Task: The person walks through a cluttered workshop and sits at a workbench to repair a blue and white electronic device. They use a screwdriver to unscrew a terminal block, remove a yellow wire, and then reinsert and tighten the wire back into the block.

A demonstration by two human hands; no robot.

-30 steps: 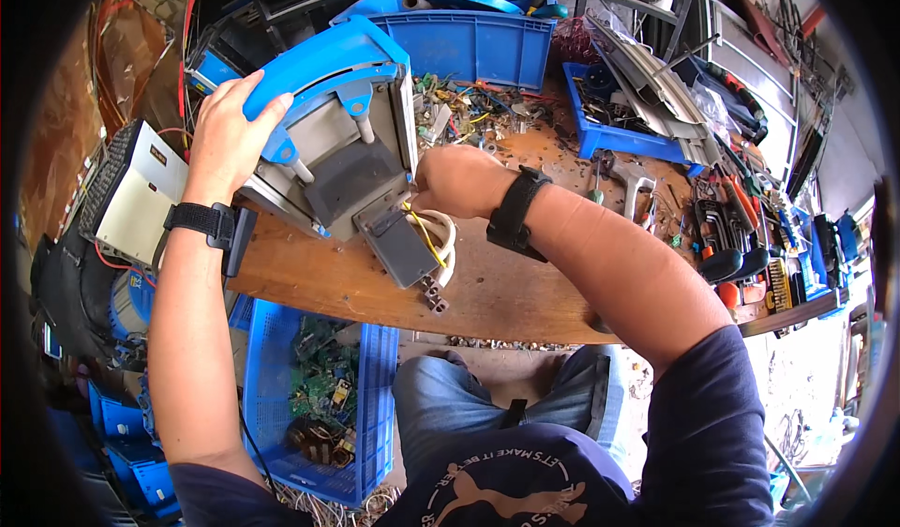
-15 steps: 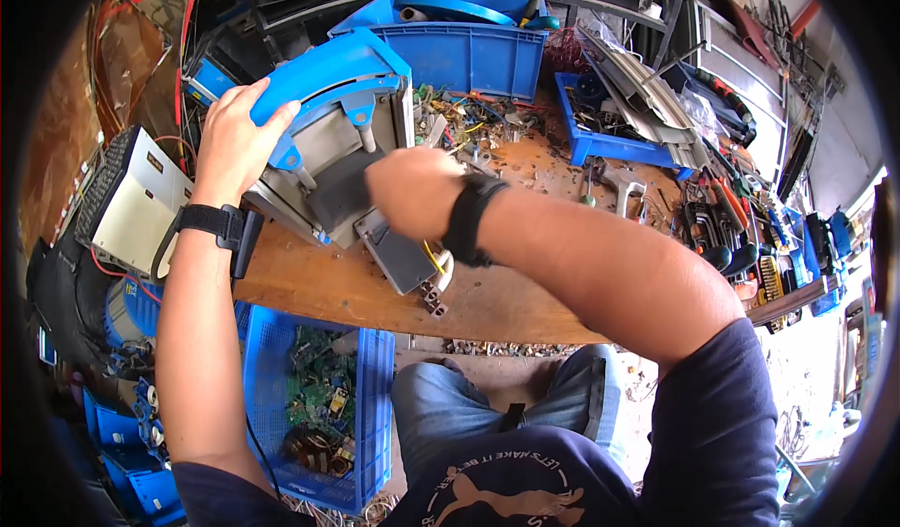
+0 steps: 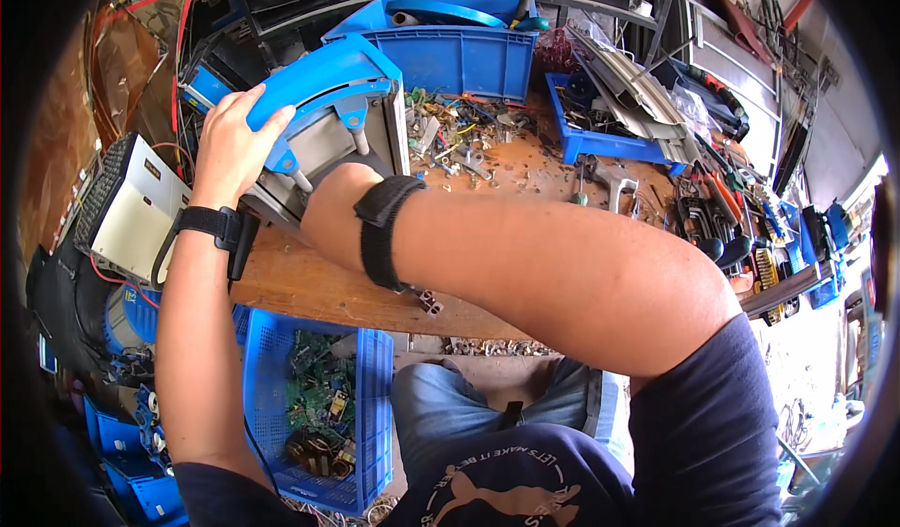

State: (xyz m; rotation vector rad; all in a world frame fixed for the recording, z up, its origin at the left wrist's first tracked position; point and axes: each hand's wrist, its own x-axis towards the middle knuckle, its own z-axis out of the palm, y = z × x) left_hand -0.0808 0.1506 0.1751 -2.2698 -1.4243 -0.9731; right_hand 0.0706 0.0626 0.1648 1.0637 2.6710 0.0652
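A grey metal equipment case with a curved blue cover [image 3: 328, 69] stands tilted on the wooden bench. Two blue brackets with grey posts stick out beneath the cover. My left hand [image 3: 234, 143] grips the cover's left end, thumb on the near edge and fingers over the top. My right hand [image 3: 333, 210] reaches into the lower part of the case, bent at the wrist. Its fingers are hidden behind the hand and the case, so I cannot see what they touch. A brown terminal block [image 3: 430, 302] lies near the bench edge, just beyond my right wrist.
A blue crate [image 3: 450, 63] stands behind the case. Small scrap parts [image 3: 464, 128] litter the wooden bench [image 3: 300, 278]. A blue tray [image 3: 623, 152] holds metal strips, with hand tools [image 3: 722, 218] at right. Below, a blue basket [image 3: 375, 414] holds circuit boards. A cream box [image 3: 141, 203] stands left.
My right hand has moved left and lower into the case, and its forearm now covers the dark grey block seen before. My left hand keeps its hold on the blue cover.
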